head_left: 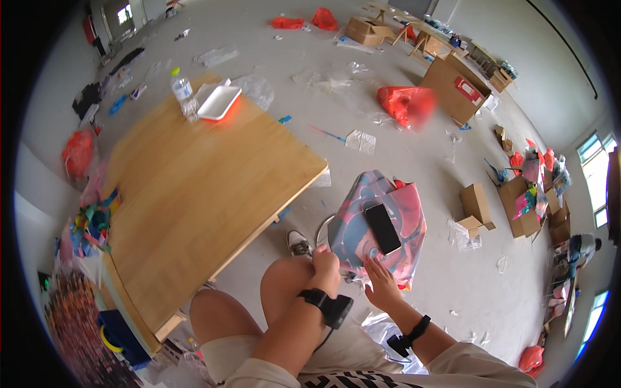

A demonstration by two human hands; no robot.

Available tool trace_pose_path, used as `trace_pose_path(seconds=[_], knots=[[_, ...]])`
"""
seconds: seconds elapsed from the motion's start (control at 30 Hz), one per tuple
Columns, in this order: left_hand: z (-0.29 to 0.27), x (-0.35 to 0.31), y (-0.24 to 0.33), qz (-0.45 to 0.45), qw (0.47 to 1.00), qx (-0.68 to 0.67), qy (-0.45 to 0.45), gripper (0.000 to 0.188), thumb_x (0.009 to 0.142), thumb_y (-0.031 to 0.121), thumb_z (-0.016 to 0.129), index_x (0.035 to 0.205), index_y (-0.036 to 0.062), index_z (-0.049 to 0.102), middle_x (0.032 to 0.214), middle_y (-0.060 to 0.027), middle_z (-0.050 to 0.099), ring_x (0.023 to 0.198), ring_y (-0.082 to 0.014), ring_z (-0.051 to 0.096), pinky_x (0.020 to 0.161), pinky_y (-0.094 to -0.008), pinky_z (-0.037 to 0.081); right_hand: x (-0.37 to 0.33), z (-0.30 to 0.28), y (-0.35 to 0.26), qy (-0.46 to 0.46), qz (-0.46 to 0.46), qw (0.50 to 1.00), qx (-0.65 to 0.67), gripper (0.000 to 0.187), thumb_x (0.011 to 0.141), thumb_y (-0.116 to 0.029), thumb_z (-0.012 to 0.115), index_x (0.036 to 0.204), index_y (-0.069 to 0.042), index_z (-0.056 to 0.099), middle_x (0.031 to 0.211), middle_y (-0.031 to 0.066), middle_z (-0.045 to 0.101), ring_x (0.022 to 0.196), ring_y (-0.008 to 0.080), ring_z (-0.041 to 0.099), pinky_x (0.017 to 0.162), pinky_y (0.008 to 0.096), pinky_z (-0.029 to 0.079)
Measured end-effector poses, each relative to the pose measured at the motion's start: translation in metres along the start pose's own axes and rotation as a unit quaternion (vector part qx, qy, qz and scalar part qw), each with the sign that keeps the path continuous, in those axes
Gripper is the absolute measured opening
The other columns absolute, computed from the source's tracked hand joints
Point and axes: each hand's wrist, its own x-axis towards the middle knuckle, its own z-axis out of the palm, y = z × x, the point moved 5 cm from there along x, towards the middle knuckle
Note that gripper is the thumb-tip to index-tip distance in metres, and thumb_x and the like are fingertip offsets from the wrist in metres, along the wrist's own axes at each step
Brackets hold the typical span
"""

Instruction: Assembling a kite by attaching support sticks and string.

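Observation:
My left hand point(325, 266) is closed beside the near left edge of a pink and grey-blue patterned cloth point(352, 216); what its fingers hold, if anything, is hidden. A thin pale curved strip point(321, 231) shows just beyond that hand. My right hand point(383, 283) has its fingers stretched out at the cloth's near edge, just below a black phone point(383, 229). The phone lies screen up on the cloth. Whatever supports the cloth is covered, and a bit of red pokes out at its far right corner.
A wooden table point(207, 174) stands to my left, bearing a bottle point(184, 92) with a yellow-green cap and a white tray point(220, 101). Red bags point(404, 105), plastic scraps and cardboard boxes point(456, 89) litter the floor. A person point(579, 251) bends over at far right.

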Motion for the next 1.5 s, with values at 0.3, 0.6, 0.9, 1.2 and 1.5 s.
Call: trace_pose_path(seconds=[0.3, 0.6, 0.9, 1.2, 1.5], knots=[[-0.008, 0.023, 0.012, 0.12, 0.986, 0.117, 0.008, 0.034, 0.088, -0.002, 0.051, 0.12, -0.0011, 0.063, 0.109, -0.0152, 0.068, 0.099, -0.0246, 0.066, 0.085, -0.033, 0.051, 0.017, -0.013, 0.004, 0.076, 0.023, 0.996, 0.039, 0.044, 0.08, -0.004, 0.062, 0.124, -0.01, 0.064, 0.134, 0.011, 0.061, 0.123, 0.0296, 0.059, 0.093, 0.0388, 0.055], [0.0, 0.026, 0.017, 0.254, 0.927, 0.271, 0.041, 0.03, 0.093, 0.008, 0.056, 0.12, 0.0059, 0.066, 0.105, -0.0171, 0.069, 0.095, -0.0288, 0.068, 0.081, -0.037, 0.054, 0.02, -0.014, 0.011, 0.098, 0.038, 0.993, 0.054, 0.031, 0.082, -0.003, 0.061, 0.109, -0.013, 0.072, 0.117, 0.0087, 0.07, 0.11, 0.0246, 0.067, 0.083, 0.0369, 0.058], [0.003, 0.04, 0.021, 0.235, 0.946, 0.195, 0.108, 0.042, 0.087, 0.014, 0.07, 0.126, 0.0022, 0.061, 0.1, -0.0126, 0.07, 0.094, -0.0276, 0.068, 0.082, -0.039, 0.053, 0.022, -0.018, 0.007, 0.091, 0.048, 0.993, 0.051, 0.033, 0.082, -0.002, 0.061, 0.11, -0.014, 0.073, 0.116, 0.0074, 0.07, 0.109, 0.0231, 0.067, 0.081, 0.0358, 0.059], [0.019, 0.002, 0.061, 0.389, 0.885, 0.253, 0.036, 0.02, 0.082, 0.014, 0.076, 0.093, -0.0003, 0.069, 0.083, -0.013, 0.065, 0.072, -0.0286, 0.065, 0.069, -0.0372, 0.05, 0.019, -0.02, 0.009, 0.088, 0.06, 0.993, 0.058, 0.03, 0.082, -0.003, 0.061, 0.108, -0.013, 0.073, 0.118, 0.0072, 0.07, 0.109, 0.0231, 0.067, 0.082, 0.0356, 0.058], [0.023, -0.002, 0.063, 0.405, 0.892, 0.203, -0.005, 0.019, 0.082, 0.015, 0.075, 0.083, -0.0009, 0.066, 0.08, -0.0139, 0.067, 0.069, -0.0252, 0.066, 0.064, -0.0351, 0.05, 0.023, -0.019, 0.006, 0.084, 0.057, 0.992, 0.074, 0.029, 0.085, -0.004, 0.06, 0.109, -0.013, 0.072, 0.121, 0.0062, 0.069, 0.112, 0.023, 0.066, 0.085, 0.0356, 0.058]])
